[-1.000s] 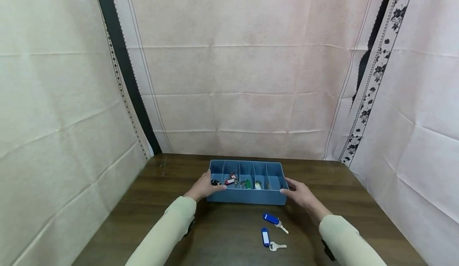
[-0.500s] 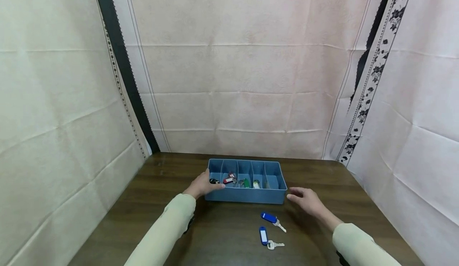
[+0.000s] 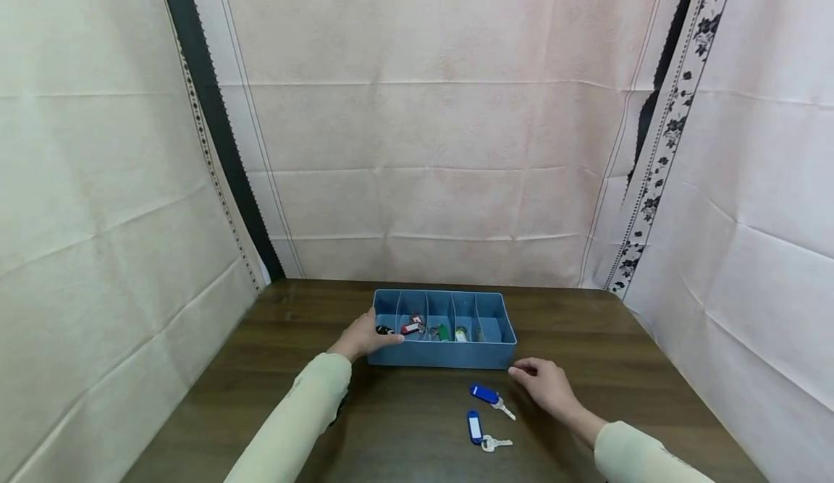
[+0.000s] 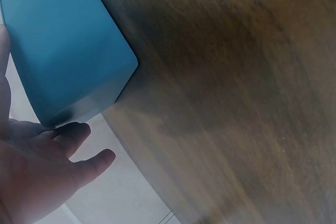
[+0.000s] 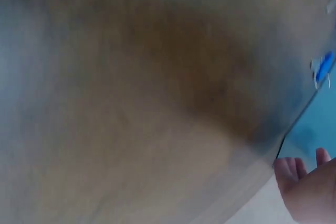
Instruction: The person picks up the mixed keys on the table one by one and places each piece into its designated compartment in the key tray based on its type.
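Observation:
A blue compartment box (image 3: 443,355) stands on the table, divided by thin upright walls. My left hand (image 3: 360,336) grips its left end, thumb over the front rim and fingers along the side; the left wrist view shows the hand (image 4: 47,166) around the box's corner. My right hand (image 3: 544,384) is just off the front right corner, fingers loosely bent and holding nothing. Nearest to it on the table lies a key with a blue tag (image 3: 484,394). Closer to me lies a second key with a blue tag (image 3: 474,426).
Inside the box, red-tagged keys (image 3: 412,328), a green tag (image 3: 444,333) and a pale tag (image 3: 460,334) lie in separate compartments, with a black item (image 3: 384,330) at the left. The brown wooden table (image 3: 313,410) is walled by white cloth (image 3: 417,135) on three sides.
My right hand has let go of the box's right end and moved down toward the blue-tagged keys. The left hand has stayed on the box's left end.

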A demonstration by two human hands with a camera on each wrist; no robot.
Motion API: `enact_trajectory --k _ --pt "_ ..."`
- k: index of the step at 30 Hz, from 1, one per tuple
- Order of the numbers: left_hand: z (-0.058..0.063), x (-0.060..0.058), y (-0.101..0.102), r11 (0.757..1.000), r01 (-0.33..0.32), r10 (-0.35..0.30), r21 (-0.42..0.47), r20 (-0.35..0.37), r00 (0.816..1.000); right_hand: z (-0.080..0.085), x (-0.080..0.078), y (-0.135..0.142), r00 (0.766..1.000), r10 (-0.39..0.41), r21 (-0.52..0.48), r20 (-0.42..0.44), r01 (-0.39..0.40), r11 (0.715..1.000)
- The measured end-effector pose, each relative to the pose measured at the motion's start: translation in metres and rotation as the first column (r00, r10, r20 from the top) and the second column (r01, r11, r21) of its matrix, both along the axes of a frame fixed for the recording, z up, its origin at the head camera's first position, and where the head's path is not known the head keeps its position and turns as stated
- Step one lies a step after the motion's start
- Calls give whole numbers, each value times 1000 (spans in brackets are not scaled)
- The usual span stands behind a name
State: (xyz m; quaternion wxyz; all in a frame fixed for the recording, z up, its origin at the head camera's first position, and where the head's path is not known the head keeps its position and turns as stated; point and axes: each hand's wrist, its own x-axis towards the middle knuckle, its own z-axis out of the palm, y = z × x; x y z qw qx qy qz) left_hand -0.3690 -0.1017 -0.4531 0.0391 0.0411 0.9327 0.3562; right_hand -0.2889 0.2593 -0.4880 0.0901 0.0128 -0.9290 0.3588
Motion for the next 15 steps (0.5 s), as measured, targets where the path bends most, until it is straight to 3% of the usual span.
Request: enact_trajectory --k 6,15 --pt "0 0 0 1000 -6 6 -4 1 1000 -12 11 -16 1000 -5 75 -16 6 997" --pt "1 0 1 1000 -15 15 -20 2 1000 -21 13 -28 999 -27 156 -21 30 987"
